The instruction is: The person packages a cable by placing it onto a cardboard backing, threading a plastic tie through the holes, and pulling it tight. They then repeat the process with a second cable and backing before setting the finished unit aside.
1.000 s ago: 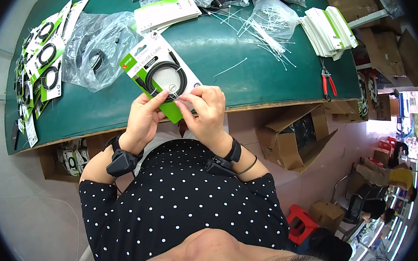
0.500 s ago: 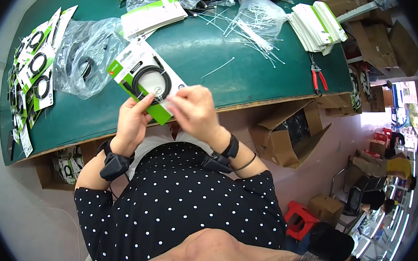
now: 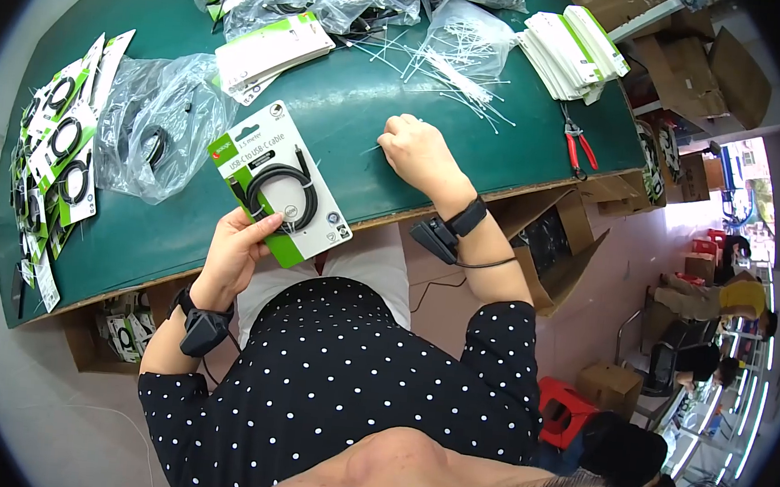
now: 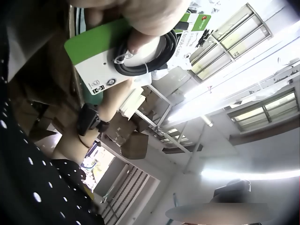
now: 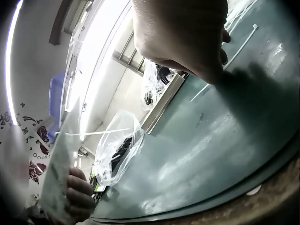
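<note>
A white and green card [image 3: 322,211] carries a coiled black cable [image 3: 312,203], and two thin white ties cross the coil in the left wrist view. The left hand [image 3: 235,254] grips the card's lower left edge, thumb on the front near the coil. Away from the card, the right hand [image 3: 420,157] is low over the green table with curled fingers. In the right wrist view a loose white cable tie [image 5: 243,43] passes at the fingertips of the right hand [image 5: 187,37], which pinch its middle; part of it is hidden.
Carded cables [image 3: 67,136] lie piled at the left, beside a clear plastic bag [image 3: 125,113]. Blank cards [image 3: 272,51] and a bundle of ties [image 3: 458,75] lie farther back. Red-handled pliers [image 3: 580,150] and a card stack [image 3: 574,52] are at the right, above an open carton [image 3: 559,248].
The right hand has left the card and moved right and away from the body to the loose tie on the table. The left hand still holds the card, now slightly lower in view.
</note>
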Demonstrator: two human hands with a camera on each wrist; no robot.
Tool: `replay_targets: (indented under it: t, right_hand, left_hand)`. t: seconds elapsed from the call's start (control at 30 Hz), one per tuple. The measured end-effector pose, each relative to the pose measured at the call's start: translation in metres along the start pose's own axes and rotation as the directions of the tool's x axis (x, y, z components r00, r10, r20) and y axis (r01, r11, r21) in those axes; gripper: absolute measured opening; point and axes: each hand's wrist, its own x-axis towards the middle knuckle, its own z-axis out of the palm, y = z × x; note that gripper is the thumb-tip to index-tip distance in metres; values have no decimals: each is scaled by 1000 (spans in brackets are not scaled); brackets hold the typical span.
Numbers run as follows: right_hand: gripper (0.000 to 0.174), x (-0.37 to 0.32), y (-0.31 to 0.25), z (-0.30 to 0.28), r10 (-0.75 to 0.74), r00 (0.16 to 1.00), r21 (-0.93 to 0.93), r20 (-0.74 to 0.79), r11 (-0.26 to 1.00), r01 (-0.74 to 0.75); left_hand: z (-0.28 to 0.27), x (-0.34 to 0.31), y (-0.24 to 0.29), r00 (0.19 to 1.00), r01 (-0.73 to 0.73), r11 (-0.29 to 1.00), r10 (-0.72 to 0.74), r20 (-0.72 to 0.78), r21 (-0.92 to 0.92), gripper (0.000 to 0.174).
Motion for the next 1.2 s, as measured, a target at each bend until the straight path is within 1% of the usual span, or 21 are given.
replay_targets:
  t: [0.03,0.07,0.1,0.13,0.2,0.23,0.27,0.3,0.33,0.37,0.47,0.53,0.57,0.63,0.67,0.73,0.77,0.8,0.9,1.0,1.2]
  right_hand:
    - [1,3,0,0,-2,999,-51,41,999,4]
    - [3,5,0,1,-2,997,-97,82,995,10]
    - [3,6,0,1,-7,997,-90,81,996,14]
    - [2,6,1,1,0,999,-40,41,999,2]
    - [10,10,2,0,18,999,60,-36,998,-16]
    - [10,13,-5,-6,9,999,65,-35,998,-7]
    - [11,15,-19,-18,115,992,352,-58,932,-87]
    - [12,13,-35,-30,227,973,612,-44,776,-153]
    - [13,9,-49,-37,332,943,816,6,544,-196]
    - [13,5,-58,-39,331,943,820,12,537,-199]
    - [17,-7,-78,-43,181,980,838,-76,544,-36]
    - [18,-10,-83,-40,173,980,821,-101,571,-17]
    - [18,-12,-85,-38,160,979,798,-130,602,7]
    - [19,-13,-87,-36,147,977,775,-157,632,29]
    - [18,-12,-87,-36,120,971,751,-206,656,78]
    - [16,-10,-87,-35,60,951,694,-302,698,176]
    - [16,-10,-89,-35,64,951,697,-302,695,175]
    - [17,-10,-91,-36,43,947,681,-317,706,196]
    - [17,-11,-97,-39,3,939,651,-344,721,236]
    - [16,-11,-100,-47,-65,945,607,-322,752,259]
    - [15,-11,-102,-53,-119,936,540,-332,789,292]
  left_hand:
    - [-1,0,0,1000,5,1000,-5,25,-2,18]
    - [-2,-2,0,999,12,1000,-12,46,-3,19]
    - [-3,-4,0,998,20,1000,-20,67,-3,20]
    - [-3,-6,0,998,20,1000,-20,57,-3,20]
    - [0,-9,1,990,-61,998,60,125,5,22]
    - [0,-10,2,982,-103,995,101,160,4,23]
    - [-1,-9,2,983,-104,995,103,150,0,23]
    - [-3,-9,1,975,-144,989,138,176,20,24]
    - [-5,-9,0,965,-180,983,168,203,42,25]
    - [-7,-10,-1,952,-218,974,198,233,64,25]
    - [-8,-14,1,939,-265,957,227,260,119,28]
    - [-6,-16,3,932,-282,948,235,276,145,29]
    - [-5,-15,6,883,-414,875,321,342,249,27]
    - [0,-12,11,747,-651,642,444,496,405,24]
    - [1,-12,11,749,-648,644,440,496,407,24]
    - [5,-12,12,583,-797,525,545,603,297,27]
    - [6,-13,12,490,-857,458,585,646,235,29]
    - [7,-16,14,494,-855,460,583,645,239,29]
    - [9,-28,20,443,-892,348,542,714,289,27]
    - [11,-31,22,432,-898,325,534,727,296,29]
    - [13,-33,22,427,-903,292,520,740,316,31]
